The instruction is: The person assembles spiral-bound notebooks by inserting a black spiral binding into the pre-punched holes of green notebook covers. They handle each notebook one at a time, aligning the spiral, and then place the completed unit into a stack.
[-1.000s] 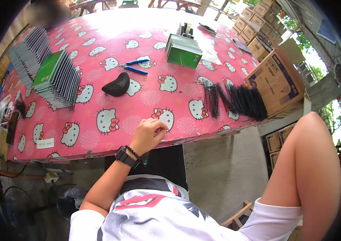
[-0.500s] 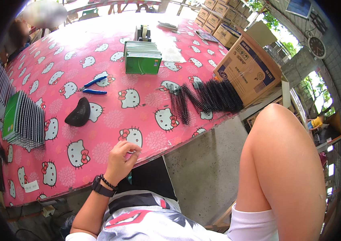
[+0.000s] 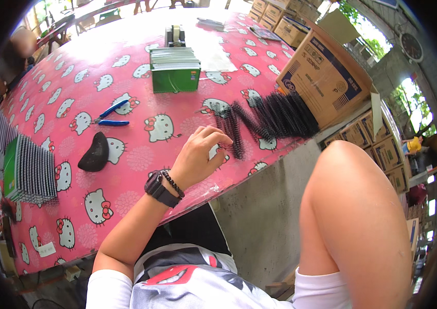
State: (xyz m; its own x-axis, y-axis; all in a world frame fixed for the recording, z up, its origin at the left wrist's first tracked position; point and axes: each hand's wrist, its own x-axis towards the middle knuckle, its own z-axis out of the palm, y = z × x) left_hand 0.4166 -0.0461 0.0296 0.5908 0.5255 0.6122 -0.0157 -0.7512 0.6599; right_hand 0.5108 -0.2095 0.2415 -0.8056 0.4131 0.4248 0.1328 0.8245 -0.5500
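Note:
My left hand (image 3: 198, 154) is above the near edge of the table, with a dark watch and a beaded bracelet on the wrist. Its fingers are loosely bent, the thumb stands apart, and nothing shows between them. Just beyond the fingertips lie black plastic binding coils (image 3: 285, 117), some loose and several side by side. My right arm (image 3: 352, 216) is bent sharply, elbow up, at the right; its hand is out of the picture. Blue-handled pliers (image 3: 111, 113) and a black curved pad (image 3: 95, 153) rest left of my left hand.
Green-covered spiral notebooks (image 3: 30, 170) are stacked at the left. Another green-covered stack (image 3: 175, 74) stands farther back, before a tape dispenser (image 3: 175, 36). An open cardboard box (image 3: 321, 77) borders the coils. A pink patterned cover (image 3: 141, 154) spreads over the table. People are in the background.
My left hand has moved forward and right, from the table's near edge toward the coils. Its fingers have opened out somewhat. The view has shifted slightly; my right arm remains bent.

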